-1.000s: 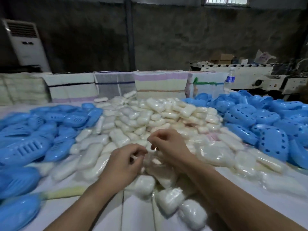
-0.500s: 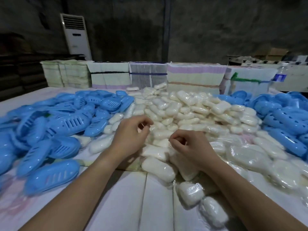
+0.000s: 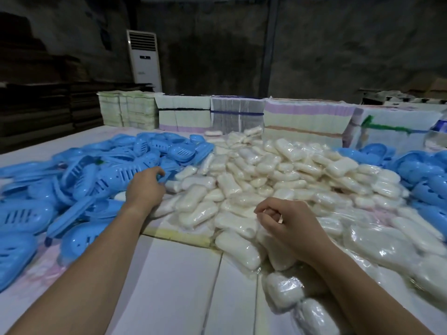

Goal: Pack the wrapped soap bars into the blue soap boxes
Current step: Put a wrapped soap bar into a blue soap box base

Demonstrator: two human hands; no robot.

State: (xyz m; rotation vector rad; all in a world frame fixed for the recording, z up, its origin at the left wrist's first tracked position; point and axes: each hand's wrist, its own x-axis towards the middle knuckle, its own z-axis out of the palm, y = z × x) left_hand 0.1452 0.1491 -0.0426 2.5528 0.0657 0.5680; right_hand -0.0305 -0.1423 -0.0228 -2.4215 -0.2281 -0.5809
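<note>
A big heap of white wrapped soap bars fills the middle of the table. Blue slotted soap boxes are piled on the left, and more blue soap boxes lie on the right. My left hand is stretched out to the right edge of the left pile, its fingertips curled round the rim of one blue box. My right hand rests on the near soap bars with its fingers curled into a loose fist; I see nothing clearly held in it.
Banded stacks of flat printed cartons line the table's far edge. A white standing air conditioner is against the dark back wall. Bare white table shows between my forearms. A few wrapped bars lie near the front edge.
My left hand has left the soap heap and moved left and forward to the blue boxes. The right hand has stayed curled on the soap. My view has swung left.
</note>
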